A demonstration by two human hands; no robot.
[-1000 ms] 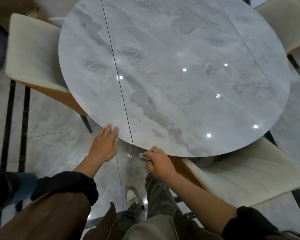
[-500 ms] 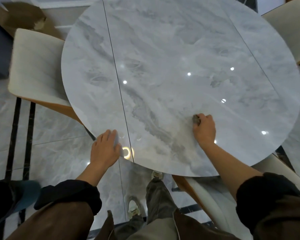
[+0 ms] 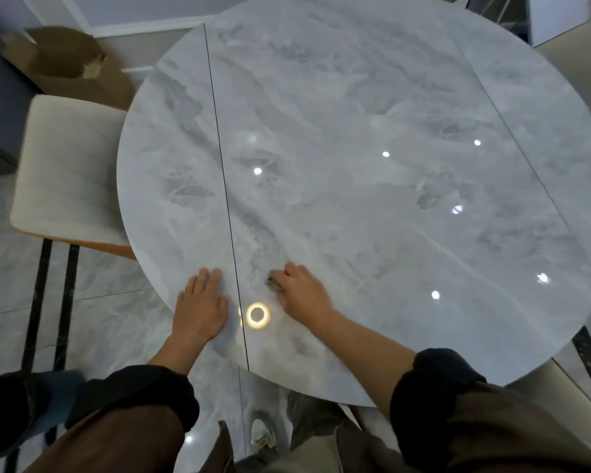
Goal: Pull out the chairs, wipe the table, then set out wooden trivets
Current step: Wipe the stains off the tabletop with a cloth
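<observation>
The fingers of the right hand (image 3: 302,297) were curled over a small grey cloth (image 3: 273,284), pressing it down onto the table (image 3: 372,186); only a crumpled corner of the cloth showed at the fingertips, on their left side. The fingers of the left hand (image 3: 202,307) lay flat and spread slightly apart, holding nothing, palm down at the near left edge of the tabletop, with the wrist hanging past the rim. The two hands sat near each other, one on either side of a thin dark seam (image 3: 226,206) that ran from the near edge to the far edge of the round marble-patterned top. A bright ring-shaped light reflection (image 3: 257,315) glowed on the polished surface between the hands, just right of the seam. Both forearms were bare up to pushed-up dark cuffs under brown sleeves.

A cream upholstered chair (image 3: 65,172) stood at the left, its seat partly under the tabletop. Part of a second cream chair (image 3: 584,73) showed at the far right. A brown cardboard box (image 3: 62,52) sat on the floor at the far left. No wooden trivets could be seen on the table.
</observation>
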